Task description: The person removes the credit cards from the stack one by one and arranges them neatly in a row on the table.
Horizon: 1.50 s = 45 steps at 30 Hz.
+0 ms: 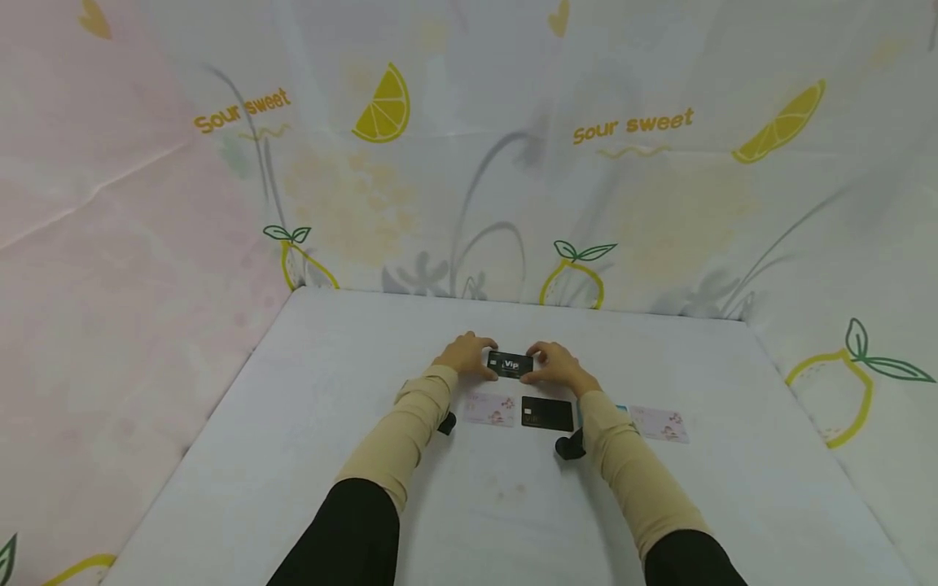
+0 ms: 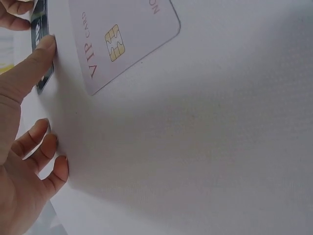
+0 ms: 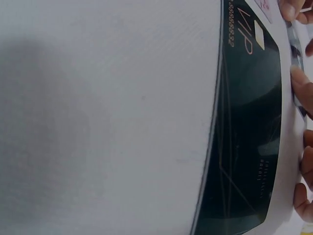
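Observation:
Both hands hold a black card [image 1: 510,365] marked "Vip", level across the far part of the white table. My left hand [image 1: 467,355] pinches its left end between thumb and forefinger, the other fingertips resting on the tabletop in the left wrist view. The right hand [image 1: 558,365] grips the right end the same way. Just nearer than this card lie a pale pink VIP card [image 1: 489,409] with a gold chip and a second black VIP card [image 1: 547,415], side by side. The right wrist view shows that second black card [image 3: 252,117] close up.
Right of the black card, a blue card [image 1: 621,408] is mostly hidden under the right sleeve. Another pale pink card [image 1: 663,425] lies beyond it at the right. A printed cloth wall [image 1: 440,203] with lemons rises behind the table [image 1: 352,342] and along its sides.

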Each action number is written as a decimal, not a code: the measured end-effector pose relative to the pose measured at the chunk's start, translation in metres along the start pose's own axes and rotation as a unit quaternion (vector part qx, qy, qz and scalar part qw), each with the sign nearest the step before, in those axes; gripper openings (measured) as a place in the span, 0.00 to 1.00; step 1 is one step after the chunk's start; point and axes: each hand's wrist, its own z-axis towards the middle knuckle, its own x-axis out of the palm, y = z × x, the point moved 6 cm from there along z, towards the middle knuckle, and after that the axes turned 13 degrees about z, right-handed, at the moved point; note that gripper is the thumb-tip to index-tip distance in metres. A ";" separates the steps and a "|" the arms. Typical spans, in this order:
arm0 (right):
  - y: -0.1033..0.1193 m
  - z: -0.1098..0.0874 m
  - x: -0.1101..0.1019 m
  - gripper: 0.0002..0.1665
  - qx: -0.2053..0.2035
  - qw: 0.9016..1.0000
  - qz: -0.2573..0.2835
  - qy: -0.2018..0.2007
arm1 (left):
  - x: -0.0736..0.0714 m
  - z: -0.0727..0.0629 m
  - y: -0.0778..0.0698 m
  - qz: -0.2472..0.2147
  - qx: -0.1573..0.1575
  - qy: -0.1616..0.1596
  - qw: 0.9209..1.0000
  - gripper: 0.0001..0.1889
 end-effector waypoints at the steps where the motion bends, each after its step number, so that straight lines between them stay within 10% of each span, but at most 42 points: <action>1: 0.000 0.001 0.000 0.33 0.001 1.000 -0.002 0.003 | 0.000 0.000 0.000 -0.002 -0.003 0.002 1.000 0.33; 28: 0.003 -0.007 0.000 0.40 -0.024 0.999 0.022 -0.001 | 0.004 0.006 0.002 -0.035 -0.008 -0.009 0.999 0.29; 45: -0.002 -0.013 -0.008 0.36 -0.083 0.992 0.095 -0.008 | 0.002 0.005 0.007 -0.094 0.055 -0.009 0.994 0.38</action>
